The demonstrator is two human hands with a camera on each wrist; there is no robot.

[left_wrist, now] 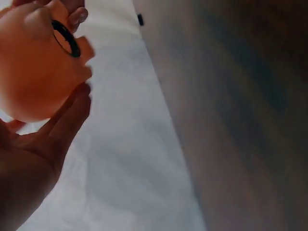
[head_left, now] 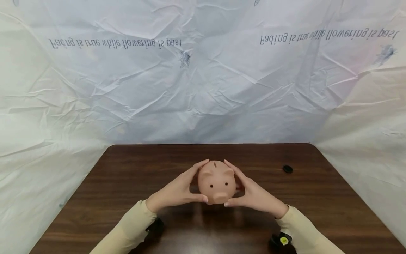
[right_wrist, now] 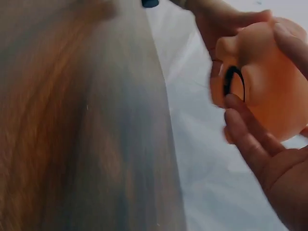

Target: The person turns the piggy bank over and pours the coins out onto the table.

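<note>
A pink piggy bank (head_left: 216,181) is held between both hands over the middle of the table, its face toward me and its coin slot on top. My left hand (head_left: 177,190) grips its left side, fingers near the top and thumb low by the front. On the other side my right hand (head_left: 253,194) grips it the same way, thumb beside the snout. Both wrist views show its underside, with short feet and a round black-rimmed opening (left_wrist: 66,38). In the right wrist view, fingertips (right_wrist: 235,103) lie right at that black rim.
A small round black cap (head_left: 287,169) lies on the dark wooden table (head_left: 142,169), to the right of the piggy bank. White wrinkled sheeting (head_left: 206,88) with printed lettering hangs behind the table and along both sides.
</note>
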